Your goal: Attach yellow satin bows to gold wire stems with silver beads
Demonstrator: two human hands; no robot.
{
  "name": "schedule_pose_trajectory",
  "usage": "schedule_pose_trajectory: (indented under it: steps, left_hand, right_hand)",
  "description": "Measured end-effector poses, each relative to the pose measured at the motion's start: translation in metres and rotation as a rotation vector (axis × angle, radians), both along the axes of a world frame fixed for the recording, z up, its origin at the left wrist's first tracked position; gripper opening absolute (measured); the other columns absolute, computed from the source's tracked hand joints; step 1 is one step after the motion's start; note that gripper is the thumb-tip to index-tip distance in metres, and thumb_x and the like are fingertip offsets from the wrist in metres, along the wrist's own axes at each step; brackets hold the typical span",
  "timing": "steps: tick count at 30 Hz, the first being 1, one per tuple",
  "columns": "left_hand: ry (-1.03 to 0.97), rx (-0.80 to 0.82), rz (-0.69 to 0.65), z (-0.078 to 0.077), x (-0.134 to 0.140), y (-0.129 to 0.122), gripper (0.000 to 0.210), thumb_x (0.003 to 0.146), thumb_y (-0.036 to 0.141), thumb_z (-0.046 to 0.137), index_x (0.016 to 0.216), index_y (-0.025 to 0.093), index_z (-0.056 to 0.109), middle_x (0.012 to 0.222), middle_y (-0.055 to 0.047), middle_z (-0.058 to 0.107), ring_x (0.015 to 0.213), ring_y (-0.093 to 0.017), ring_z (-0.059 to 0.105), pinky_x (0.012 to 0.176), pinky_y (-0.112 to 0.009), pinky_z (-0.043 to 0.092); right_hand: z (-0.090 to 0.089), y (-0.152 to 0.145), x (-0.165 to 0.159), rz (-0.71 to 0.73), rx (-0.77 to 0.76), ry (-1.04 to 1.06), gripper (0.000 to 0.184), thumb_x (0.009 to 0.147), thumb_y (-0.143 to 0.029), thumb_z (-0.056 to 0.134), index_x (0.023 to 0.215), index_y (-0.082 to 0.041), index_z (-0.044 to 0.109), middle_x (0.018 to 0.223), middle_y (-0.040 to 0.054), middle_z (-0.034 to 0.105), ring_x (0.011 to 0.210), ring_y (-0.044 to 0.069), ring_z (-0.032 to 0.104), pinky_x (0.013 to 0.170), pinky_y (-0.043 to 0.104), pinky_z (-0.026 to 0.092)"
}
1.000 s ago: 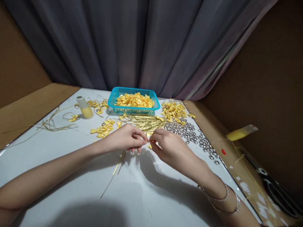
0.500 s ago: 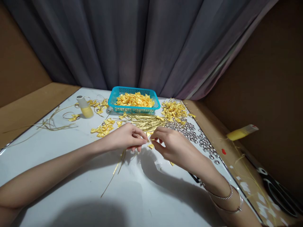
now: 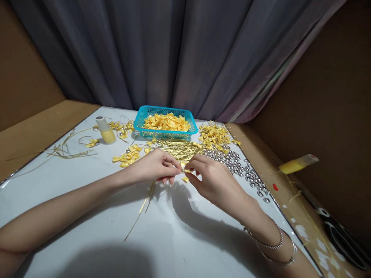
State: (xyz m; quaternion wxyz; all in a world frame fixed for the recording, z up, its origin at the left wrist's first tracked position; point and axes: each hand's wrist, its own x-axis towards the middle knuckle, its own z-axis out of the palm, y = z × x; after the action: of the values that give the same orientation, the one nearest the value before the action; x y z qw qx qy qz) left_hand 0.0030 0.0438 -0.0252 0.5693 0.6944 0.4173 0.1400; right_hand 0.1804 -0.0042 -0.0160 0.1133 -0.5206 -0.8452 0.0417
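My left hand (image 3: 160,166) and my right hand (image 3: 207,173) meet over the middle of the table, fingertips almost touching. Both are closed in a pinch on a small yellow ribbon bow (image 3: 183,165), mostly covered by the fingers. Just beneath them a yellow bow piece (image 3: 185,179) shows. Thin gold cords (image 3: 149,197) trail below my left hand toward the front. Behind the hands lies a bundle of gold cords (image 3: 179,148). Loose yellow bows (image 3: 130,155) are left of it, and silver beads (image 3: 232,160) spread out to the right.
A blue basket (image 3: 165,134) full of yellow bows stands at the back, near the curtain (image 3: 150,54). Bows with cords are heaped (image 3: 214,135) to its right. A glue bottle (image 3: 106,131) stands at left. Black scissors (image 3: 344,239) and a yellow tube (image 3: 298,164) are at right.
The view has shifted very slightly. Both hands stay together in the same pinch, with only a small movement of the fingertips.
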Motion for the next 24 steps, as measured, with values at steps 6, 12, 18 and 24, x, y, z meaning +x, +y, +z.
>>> schedule_pose_trajectory:
  steps: [6, 12, 18, 24]
  left_hand:
    - [0.003, 0.009, -0.014, -0.001, 0.0, 0.0, 0.017, 0.074, 0.022, 0.058, 0.083, 0.013, 0.069, 0.054, 0.002, 0.062, 0.041, -0.006, 0.046, 0.039, -0.016, 0.034]
    - [-0.005, 0.057, -0.038, -0.006, -0.001, 0.0, 0.018, 0.075, 0.022, 0.057, 0.083, 0.013, 0.07, 0.055, 0.002, 0.063, 0.04, -0.006, 0.044, 0.039, -0.016, 0.035]
    - [-0.005, 0.07, 0.0, -0.008, -0.001, 0.0, 0.017, 0.073, 0.019, 0.056, 0.081, 0.013, 0.07, 0.054, 0.002, 0.063, 0.04, -0.006, 0.045, 0.04, -0.016, 0.036]
    - [0.006, 0.016, 0.051, -0.003, 0.002, 0.001, 0.014, 0.073, 0.022, 0.06, 0.077, 0.012, 0.069, 0.053, 0.001, 0.062, 0.04, -0.006, 0.044, 0.038, -0.017, 0.033]
  right_hand:
    - [0.001, -0.001, 0.0, -0.018, -0.02, -0.032, 0.013, 0.084, -0.014, 0.057, 0.087, -0.014, 0.069, 0.081, 0.0038, 0.064, 0.067, 0.015, 0.059, 0.053, 0.026, 0.03]
    - [0.002, -0.002, -0.005, 0.0, -0.06, -0.078, 0.02, 0.087, -0.012, 0.051, 0.085, -0.014, 0.07, 0.079, 0.0039, 0.062, 0.064, 0.013, 0.057, 0.052, 0.026, 0.027]
    - [-0.003, 0.0, -0.004, -0.005, 0.017, -0.088, 0.013, 0.085, -0.012, 0.053, 0.084, -0.013, 0.066, 0.079, 0.0039, 0.062, 0.065, 0.014, 0.056, 0.051, 0.027, 0.026]
    - [-0.008, 0.001, -0.003, -0.037, 0.08, -0.086, 0.009, 0.083, -0.011, 0.055, 0.08, -0.013, 0.064, 0.077, 0.0039, 0.063, 0.064, 0.014, 0.056, 0.051, 0.026, 0.027]
